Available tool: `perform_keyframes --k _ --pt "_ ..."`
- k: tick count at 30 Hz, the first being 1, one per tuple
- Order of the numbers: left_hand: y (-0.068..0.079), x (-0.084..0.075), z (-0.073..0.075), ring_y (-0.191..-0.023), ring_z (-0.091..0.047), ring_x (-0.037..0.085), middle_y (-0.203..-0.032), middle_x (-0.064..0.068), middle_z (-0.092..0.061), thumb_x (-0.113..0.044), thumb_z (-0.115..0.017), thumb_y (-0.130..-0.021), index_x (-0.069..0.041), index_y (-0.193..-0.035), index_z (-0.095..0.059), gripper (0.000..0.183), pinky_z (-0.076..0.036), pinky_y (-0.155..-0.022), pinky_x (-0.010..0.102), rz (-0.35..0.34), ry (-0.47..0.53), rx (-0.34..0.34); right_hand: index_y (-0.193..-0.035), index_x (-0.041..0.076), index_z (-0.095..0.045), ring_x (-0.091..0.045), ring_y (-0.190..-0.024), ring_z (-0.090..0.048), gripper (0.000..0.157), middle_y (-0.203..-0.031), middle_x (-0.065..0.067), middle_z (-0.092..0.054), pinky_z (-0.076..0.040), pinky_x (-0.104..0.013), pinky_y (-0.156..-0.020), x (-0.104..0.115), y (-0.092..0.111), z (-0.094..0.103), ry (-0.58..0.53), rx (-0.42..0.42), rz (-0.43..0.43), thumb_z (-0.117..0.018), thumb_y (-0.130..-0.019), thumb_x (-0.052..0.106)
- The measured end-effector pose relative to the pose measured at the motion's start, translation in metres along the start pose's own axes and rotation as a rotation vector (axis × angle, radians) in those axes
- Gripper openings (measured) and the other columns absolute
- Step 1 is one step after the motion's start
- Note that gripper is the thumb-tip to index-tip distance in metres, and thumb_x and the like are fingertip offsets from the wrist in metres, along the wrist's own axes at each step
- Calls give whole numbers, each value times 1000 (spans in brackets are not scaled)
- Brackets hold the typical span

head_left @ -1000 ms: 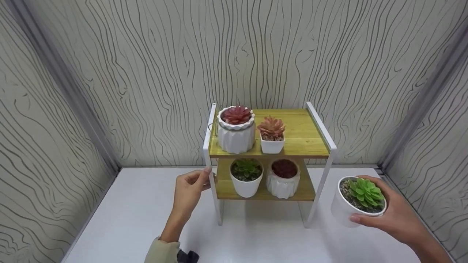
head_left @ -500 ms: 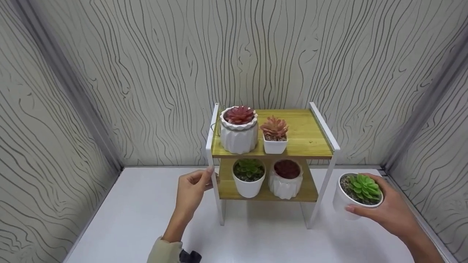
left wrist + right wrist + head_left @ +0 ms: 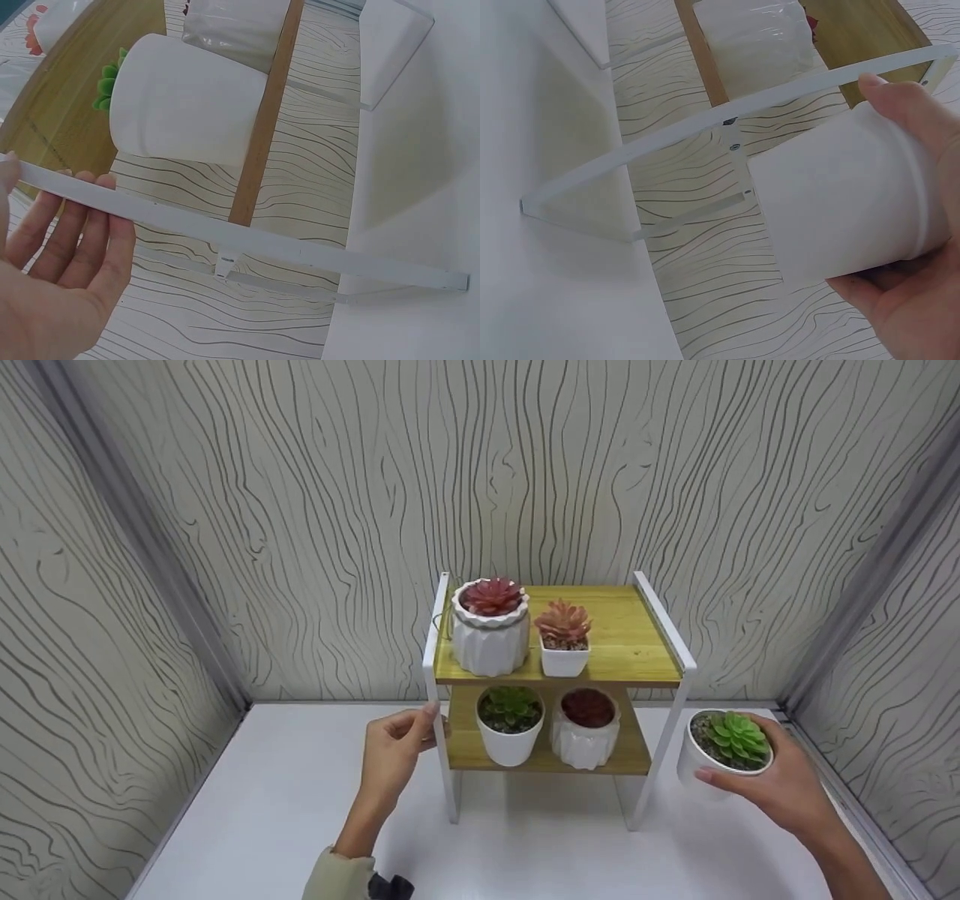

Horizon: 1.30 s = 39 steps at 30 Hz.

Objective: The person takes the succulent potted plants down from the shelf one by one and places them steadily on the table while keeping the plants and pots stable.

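Holding one pot (image 3: 705,769) (right hand (image 3: 780,787)), four shelved

- Light is bright, even and soft in all three views, seemingly from above and in front; no harsh glare.
- In the head view the shelf rack (image 3: 556,675) casts a faint, diffuse shadow on the white counter (image 3: 262,810) under its legs.
- The head view bends straight wall corners outward near the edges, a wide-lens distortion.
- Both wrist views are slightly washed out; the near hands (image 3: 52,285) look soft, and the white pot (image 3: 840,202) shows little surface detail.
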State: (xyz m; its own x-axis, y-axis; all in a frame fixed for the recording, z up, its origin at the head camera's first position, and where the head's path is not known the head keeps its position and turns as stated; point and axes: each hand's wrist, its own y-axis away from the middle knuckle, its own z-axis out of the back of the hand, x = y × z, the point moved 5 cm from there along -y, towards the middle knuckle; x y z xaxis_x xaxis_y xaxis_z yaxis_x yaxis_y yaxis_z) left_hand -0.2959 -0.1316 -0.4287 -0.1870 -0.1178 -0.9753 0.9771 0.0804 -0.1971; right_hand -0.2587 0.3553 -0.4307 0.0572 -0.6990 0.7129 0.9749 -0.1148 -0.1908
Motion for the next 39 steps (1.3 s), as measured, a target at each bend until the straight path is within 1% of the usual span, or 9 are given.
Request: perform_keyframes --k 7,9,14,18,21,23,28,32,39 --pt "0 0 0 -101 -79 22 -105 10 -80 -39 -68 -103 -7 -107 -81 34 -66 -94 33 8 -10 -10 -159 -1 -29 -32 -124 -51 107 -149 -28 -47 -48 -16 -83 -6 -7 -7 -14 59 -66 -92 -82 37" --pt "1 -1 0 -103 -79 25 -105 10 -80 -39 -68 -103 -8 -107 -81 34 -66 -95 34 8 -12 -12 -159 -1 -28 -36 -128 -49 107 -150 -28 -46 -47 -16 -83 -7 -9 -9 -23 60 -76 -92 -82 37" --pt "1 -1 -1 -104 -79 26 -105 10 -80 -40 -68 -103 -8 -108 -81 35 -65 -95 33 11 -15 -13 -158 -1 -29 -33 -128 -48 106 -150 -27 -47 -46 -11 -80 -10 -11 -13 -39 51 -64 -92 -82 38" --pt "1 -3 -1 -102 -79 26 -106 16 -80 -37 -68 -103 -3 -108 -80 36 -66 -92 30 -1 6 -3 -158 0 -33 -12 -117 -50 103 -148 -24 -49 -46 -10 -80 -13 -13 -16 -40 21 -45 -92 -82 37" --pt "1 -4 -1 -103 -78 30 -106 22 -79 -34 -67 -104 1 -107 -79 37 -66 -91 28 -14 22 4 -158 0 -33 -12 -119 -50 103 -148 -23 -49 -44 -9 -81 -15 -15 -18 -43 11 -51 -92 -82 37" --pt "0 -3 -1 -102 -78 28 -105 19 -79 -35 -67 -104 0 -107 -79 37 -66 -90 28 -11 22 3 -159 -1 -31 -23 -125 -50 106 -149 -25 -48 -43 -11 -82 -16 -17 -19 -42 16 -58 -92 -82 39" --pt "0 -2 -1 -100 -78 23 -103 14 -80 -35 -67 -104 -1 -106 -79 37 -66 -91 30 -9 17 8 -160 -3 -26 -41 -133 -46 110 -152 -29 -44 -52 -38 -96 -20 -20 -24 -49 18 -68 -91 -82 40" --pt "0 0 -2 -101 -79 23 -104 13 -80 -36 -66 -104 -1 -107 -79 38 -66 -92 31 -2 16 17 -161 -6 -22 -48 -138 -42 114 -155 -33 -39 -45 -66 -108 -24 -22 -28 -72 18 -90 -91 -82 40" --pt "0 -1 -1 -101 -78 23 -102 13 -80 -36 -67 -104 -2 -107 -79 37 -66 -92 30 -6 19 20 -163 -7 -15 -52 -143 -37 119 -160 -36 -32 -39 -74 -116 -32 -28 -36 -85 31 -139 -90 -83 43"
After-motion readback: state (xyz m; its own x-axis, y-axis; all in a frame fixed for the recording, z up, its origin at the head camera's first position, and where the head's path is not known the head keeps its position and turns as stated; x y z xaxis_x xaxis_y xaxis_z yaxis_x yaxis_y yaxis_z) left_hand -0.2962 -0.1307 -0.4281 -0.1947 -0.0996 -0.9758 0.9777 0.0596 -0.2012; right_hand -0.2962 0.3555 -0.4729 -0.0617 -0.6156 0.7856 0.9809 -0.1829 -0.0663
